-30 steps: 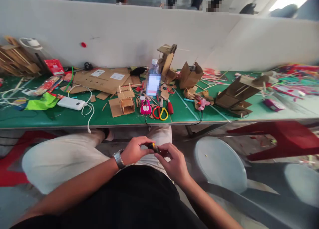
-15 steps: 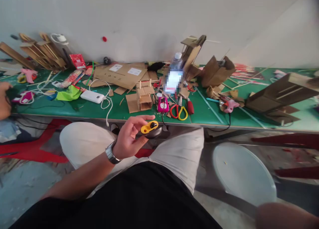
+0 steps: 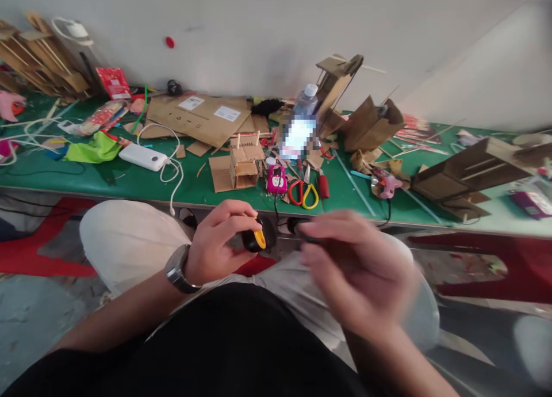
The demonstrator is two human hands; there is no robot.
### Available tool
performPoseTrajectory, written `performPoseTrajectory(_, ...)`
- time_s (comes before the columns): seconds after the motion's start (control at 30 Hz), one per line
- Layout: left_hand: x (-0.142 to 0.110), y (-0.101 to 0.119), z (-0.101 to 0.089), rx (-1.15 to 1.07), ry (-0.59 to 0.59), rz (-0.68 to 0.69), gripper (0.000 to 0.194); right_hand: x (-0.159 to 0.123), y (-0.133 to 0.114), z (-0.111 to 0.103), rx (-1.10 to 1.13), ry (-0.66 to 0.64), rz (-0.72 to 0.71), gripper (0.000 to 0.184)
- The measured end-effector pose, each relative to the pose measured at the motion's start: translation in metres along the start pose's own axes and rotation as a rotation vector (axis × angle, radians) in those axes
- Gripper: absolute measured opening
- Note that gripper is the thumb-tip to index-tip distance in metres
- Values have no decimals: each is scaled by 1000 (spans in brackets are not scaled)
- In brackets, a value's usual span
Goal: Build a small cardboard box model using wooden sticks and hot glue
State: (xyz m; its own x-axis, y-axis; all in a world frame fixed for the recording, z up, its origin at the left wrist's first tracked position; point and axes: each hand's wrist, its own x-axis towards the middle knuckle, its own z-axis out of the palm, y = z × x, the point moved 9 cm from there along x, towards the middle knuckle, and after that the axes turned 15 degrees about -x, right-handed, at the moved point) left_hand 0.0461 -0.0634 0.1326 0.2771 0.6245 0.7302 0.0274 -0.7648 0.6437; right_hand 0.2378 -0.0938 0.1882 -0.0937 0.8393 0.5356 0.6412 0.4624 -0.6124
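Observation:
My left hand (image 3: 222, 236), a metal watch on its wrist, grips a small black-and-yellow earbud case (image 3: 259, 240) above my lap. The case is tilted, its yellow inside facing partly to the right. To the right of it, my right hand (image 3: 357, 264) is raised and smeared by motion. Its thumb and fingers pinch together at a small dark thing (image 3: 308, 236), too blurred to name. A gap separates this hand from the case.
Beyond my knees runs a green table (image 3: 190, 187). On it are a small cardboard model (image 3: 245, 167), scissors (image 3: 309, 195), a white power bank (image 3: 143, 156), a lit phone (image 3: 298, 138), a bottle (image 3: 307, 100), a pink glue gun (image 3: 390, 185) and a larger cardboard structure (image 3: 470, 172).
Both hands were together at the case, then my right hand was off at the lower right while the left held the case up. Now my right hand is back near it, and the case has turned.

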Motion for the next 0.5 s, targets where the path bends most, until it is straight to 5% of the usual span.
performPoseTrajectory(0.17,3,-6,7,100,-21,13,23,3,20,52,39,-141,11,21)
performPoseTrajectory(0.37,0,-27,6,119,-6,-42,26,-3,45,67,88,-122,32,23)
performPoseTrajectory(0.5,-10,-42,3,108,53,-67,31,-7,65,101,189,-189,144,36)
